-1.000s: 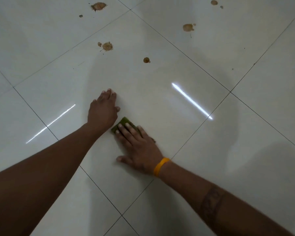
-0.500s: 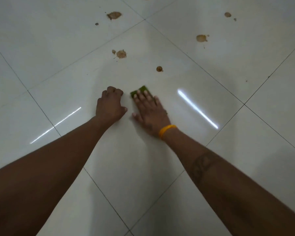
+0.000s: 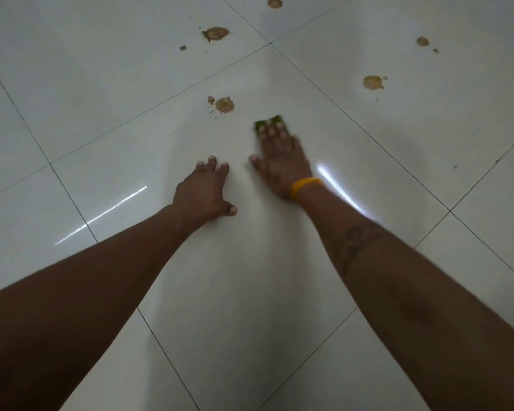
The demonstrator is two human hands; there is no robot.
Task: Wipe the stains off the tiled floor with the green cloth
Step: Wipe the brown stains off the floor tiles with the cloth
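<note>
My right hand [image 3: 279,161], with a yellow band at the wrist, lies flat on the white tiled floor [image 3: 353,262] and presses the green cloth [image 3: 269,120] under its fingertips. Only the cloth's far edge shows. A brown splattered stain [image 3: 224,104] sits just left of and beyond the cloth, apart from it. More brown stains lie farther off: one large [image 3: 215,34], one at the right [image 3: 373,82], a smaller one [image 3: 422,41] and one at the top edge [image 3: 275,2]. My left hand [image 3: 205,188] rests on the floor with fingers spread, holding nothing.
Dark grout lines [image 3: 353,120] cross the glossy tiles diagonally. Two bright light reflections streak the floor, one left of my left arm [image 3: 101,215] and one beside my right wrist [image 3: 339,188]. A tiny brown speck [image 3: 183,48] lies near the large stain.
My right hand has slid the green cloth forward, away from me, past my left hand. The small round stain seen ahead of the cloth earlier is no longer visible. My left hand's fingers have spread.
</note>
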